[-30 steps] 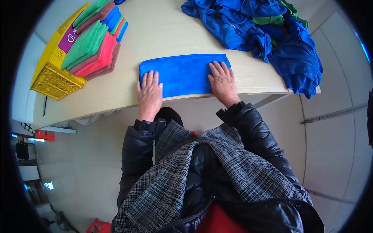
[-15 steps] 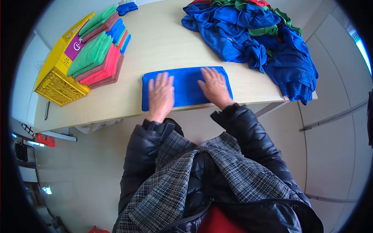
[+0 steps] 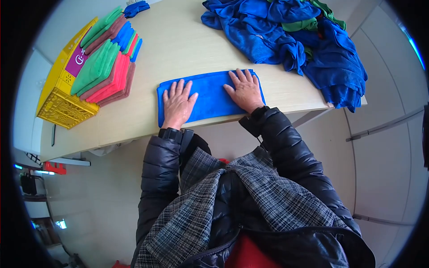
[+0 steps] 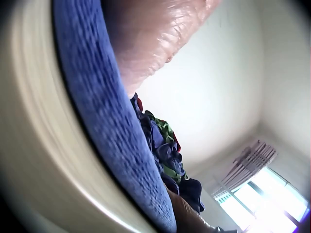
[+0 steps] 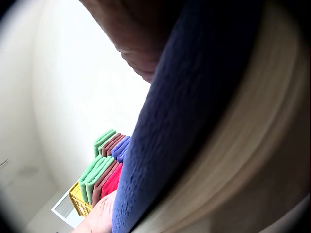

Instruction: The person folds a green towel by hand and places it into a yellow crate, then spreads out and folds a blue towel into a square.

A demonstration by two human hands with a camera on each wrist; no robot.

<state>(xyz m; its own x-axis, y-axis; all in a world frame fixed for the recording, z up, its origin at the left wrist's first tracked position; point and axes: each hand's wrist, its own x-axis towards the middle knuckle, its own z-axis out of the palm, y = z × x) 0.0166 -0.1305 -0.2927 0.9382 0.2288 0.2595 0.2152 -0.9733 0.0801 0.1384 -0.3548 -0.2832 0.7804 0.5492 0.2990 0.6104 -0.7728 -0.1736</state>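
Observation:
A blue towel (image 3: 210, 96), folded into a flat rectangle, lies along the table's front edge. My left hand (image 3: 178, 105) rests flat on its left end, fingers spread and pointing away from me. On the right end lies my right hand (image 3: 246, 91), also flat with straight fingers. In the left wrist view the thick folded edge of the towel (image 4: 107, 111) runs beneath the left hand (image 4: 155, 34). The right wrist view shows the towel (image 5: 170, 116) under the right hand (image 5: 141, 39) in the same way.
A yellow crate (image 3: 67, 109) at the left holds folded green, brown, red and blue towels (image 3: 96, 67). A heap of crumpled blue and green cloths (image 3: 286, 40) covers the right side, hanging over the table edge. A small blue cloth (image 3: 136, 9) lies at the far left.
Both hands shifted inward over the towel half a second ago, the left one blurred. Now they lie spread near its two ends again. The towel stays folded.

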